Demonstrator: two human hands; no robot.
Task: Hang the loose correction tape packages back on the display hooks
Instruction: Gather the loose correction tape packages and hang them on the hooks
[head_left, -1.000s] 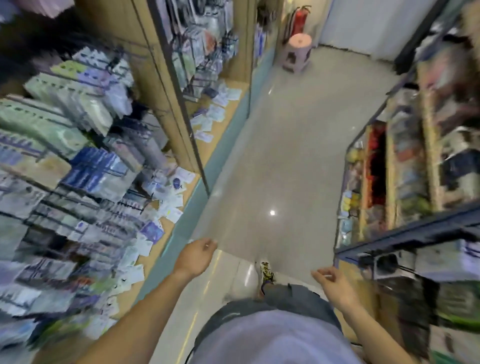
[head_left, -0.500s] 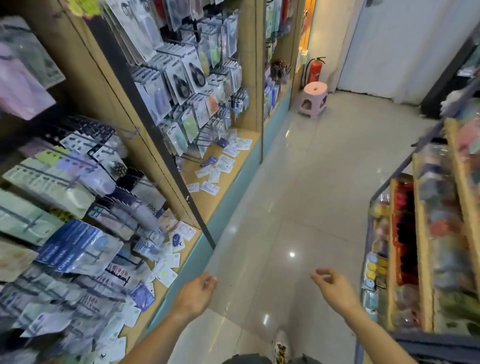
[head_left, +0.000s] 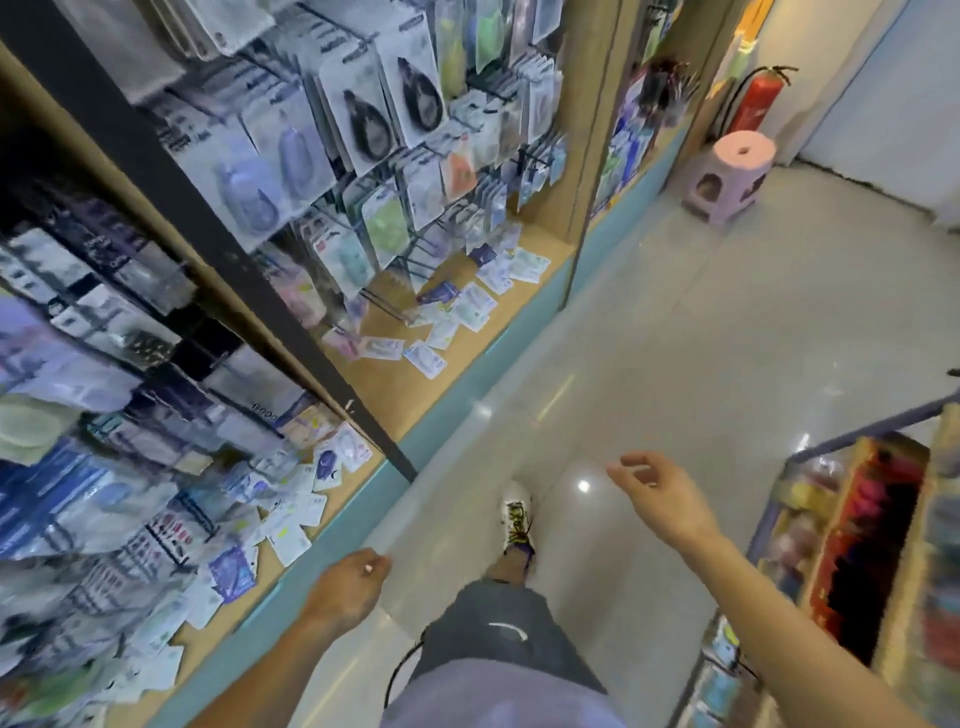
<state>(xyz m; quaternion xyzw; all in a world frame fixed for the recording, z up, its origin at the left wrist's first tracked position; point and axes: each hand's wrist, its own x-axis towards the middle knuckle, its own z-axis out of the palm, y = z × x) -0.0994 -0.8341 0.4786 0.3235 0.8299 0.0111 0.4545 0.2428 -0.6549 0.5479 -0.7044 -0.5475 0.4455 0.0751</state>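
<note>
pale packages scattered, both hands free

pale tile floor (head_left: 701, 364) runs up the aisle in front of us, and our hands hold nothing. our left hand (head_left: 345, 590) hangs low beside the teal edge of the wooden shelf (head_left: 467, 364), fingers loosely curled, touching no package. our right hand (head_left: 662, 496) is raised a little over the floor, fingers relaxed and slightly bent, apart from the colourful rack (head_left: 857, 561) on that side.

loose correction tape packages (head_left: 441, 322) lie flat and scattered on the wooden shelf under the display hooks (head_left: 530, 161), ahead of us and well apart from both hands. more loose packages (head_left: 291, 514) are heaped on the nearer stretch of shelf, just left of our left hand. other packages hang in rows on the hooks above; much of the near display is blurred.

a white shoe (head_left: 517, 514) steps forward on the tile. a pink stool (head_left: 727, 176) stands at the far end of the aisle, with a red fire extinguisher (head_left: 756, 101) behind it.
</note>
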